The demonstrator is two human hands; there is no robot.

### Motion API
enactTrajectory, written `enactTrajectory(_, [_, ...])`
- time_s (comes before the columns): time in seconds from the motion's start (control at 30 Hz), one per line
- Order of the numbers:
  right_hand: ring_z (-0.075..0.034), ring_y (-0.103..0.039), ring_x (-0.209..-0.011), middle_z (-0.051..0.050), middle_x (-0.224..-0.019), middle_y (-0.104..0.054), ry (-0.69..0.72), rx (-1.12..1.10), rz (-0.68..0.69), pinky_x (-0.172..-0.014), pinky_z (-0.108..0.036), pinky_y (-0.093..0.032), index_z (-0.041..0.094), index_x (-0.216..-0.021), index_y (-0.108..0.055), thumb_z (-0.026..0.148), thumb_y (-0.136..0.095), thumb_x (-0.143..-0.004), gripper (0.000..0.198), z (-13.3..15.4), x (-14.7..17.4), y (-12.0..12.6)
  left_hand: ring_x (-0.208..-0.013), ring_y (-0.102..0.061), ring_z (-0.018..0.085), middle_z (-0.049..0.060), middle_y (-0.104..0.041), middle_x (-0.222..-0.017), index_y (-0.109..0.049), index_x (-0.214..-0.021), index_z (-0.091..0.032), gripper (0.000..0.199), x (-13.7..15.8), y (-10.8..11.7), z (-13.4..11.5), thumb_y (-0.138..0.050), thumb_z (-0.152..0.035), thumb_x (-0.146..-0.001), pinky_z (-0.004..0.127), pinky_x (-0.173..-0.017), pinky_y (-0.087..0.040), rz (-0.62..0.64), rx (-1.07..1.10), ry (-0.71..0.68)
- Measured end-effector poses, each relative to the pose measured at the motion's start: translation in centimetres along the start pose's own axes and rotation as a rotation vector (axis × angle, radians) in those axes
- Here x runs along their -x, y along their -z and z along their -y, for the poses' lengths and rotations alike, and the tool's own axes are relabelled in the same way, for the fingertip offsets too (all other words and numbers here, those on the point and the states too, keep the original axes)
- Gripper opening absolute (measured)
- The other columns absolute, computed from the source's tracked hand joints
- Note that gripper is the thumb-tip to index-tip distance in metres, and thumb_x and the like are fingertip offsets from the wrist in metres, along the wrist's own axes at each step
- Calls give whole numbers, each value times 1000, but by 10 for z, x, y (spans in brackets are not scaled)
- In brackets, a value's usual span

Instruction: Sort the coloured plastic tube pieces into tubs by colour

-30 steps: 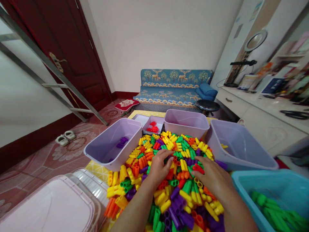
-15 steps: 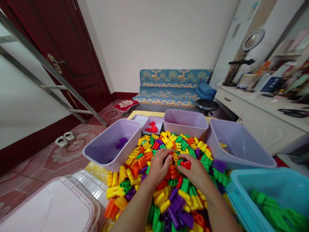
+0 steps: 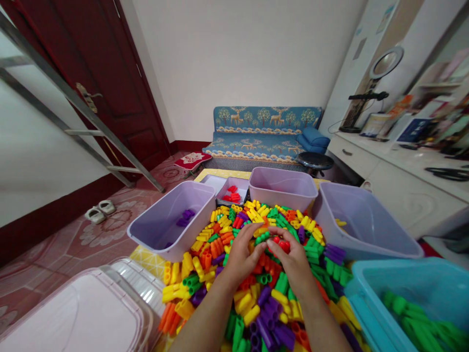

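Over the middle of a pile of plastic tube-shaped building blocks (image 3: 271, 313), both my hands work close together. My left hand (image 3: 242, 256) curls its thumb and fingers around a green block piece (image 3: 262, 237). Red block pieces (image 3: 281, 244) sit between the thumb and fingers of my right hand (image 3: 293, 261). The thumbs of the two hands nearly meet. Yellow, orange, purple, green and red blocks lie below and around them, many in joined rows. The fingers partly hide the held pieces.
Purple blocks lie in the left lilac bin (image 3: 172, 215). A small tray (image 3: 244, 186) holds red ones. Further lilac bins stand at the back (image 3: 282, 183) and right (image 3: 370, 220). A turquoise bin (image 3: 410, 274) contains green blocks. Lids (image 3: 73, 313) lie at front left.
My hands have come closer together. A green piece now shows between them at my left fingers, and my right thumb has swung inward across the red pieces.
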State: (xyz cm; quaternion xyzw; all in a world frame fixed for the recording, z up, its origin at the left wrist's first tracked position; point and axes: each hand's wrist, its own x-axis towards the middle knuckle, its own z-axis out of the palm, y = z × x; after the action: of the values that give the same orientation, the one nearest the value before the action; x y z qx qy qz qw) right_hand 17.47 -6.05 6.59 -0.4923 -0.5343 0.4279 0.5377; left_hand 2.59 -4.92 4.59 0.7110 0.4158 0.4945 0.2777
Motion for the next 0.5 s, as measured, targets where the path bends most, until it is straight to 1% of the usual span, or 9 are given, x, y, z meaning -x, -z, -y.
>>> enactTrajectory(0.07, [-22, -62, -101, -6, -108, -67, 3, -3, 23, -90, -35, -48, 21, -105, -65, 41, -67, -75, 36, -2, 0, 0, -119, -53, 21, 8, -60, -125, -57, -124, -22, 35, -1, -1, 2, -52, -32, -92, 37, -104, -38, -46, 2, 21])
enactTrajectory(0.13, [-22, -63, -97, -7, -105, -68, 21, 2, 65, -88, -36, -49, 21, -104, -65, 41, -67, -76, 34, -6, -1, -1, -115, -56, 21, 8, -63, -121, -59, -121, -20, 31, -1, -1, 4, -47, -31, -94, 37, -101, -41, -99, 12, 66])
enactTrajectory(0.27, [-21, -64, -95, -7, -103, -68, 88, 59, 108, -89, -37, -49, 20, -103, -64, 36, -63, -79, 29, -12, -2, -3, -108, -61, 22, 9, -67, -116, -63, -116, -18, 30, -2, 0, 5, -49, -30, -93, 36, -95, -45, -170, 34, 132])
enactTrajectory(0.33, [-19, -64, -90, -7, -102, -68, 96, 96, 117, -85, -35, -51, 20, -107, -63, 34, -62, -80, 30, -14, -1, -4, -107, -62, 22, 9, -68, -114, -65, -114, -18, 29, -3, 1, 5, -52, -30, -91, 36, -94, -46, -184, 44, 136])
enactTrajectory(0.43, [-17, -63, -77, -6, -99, -67, 61, 121, 127, -73, -32, -52, 19, -112, -59, 32, -62, -79, 35, -14, 0, -6, -105, -63, 22, 8, -70, -110, -67, -114, -19, 29, -3, 2, 5, -56, -29, -89, 36, -94, -46, -186, 76, 122])
enactTrajectory(0.5, [-17, -63, -76, -5, -96, -67, 45, 143, 126, -70, -31, -51, 20, -112, -58, 32, -61, -80, 34, -12, 2, -6, -101, -64, 21, 8, -70, -106, -68, -112, -20, 28, -4, 2, 4, -58, -29, -88, 35, -91, -48, -191, 92, 89])
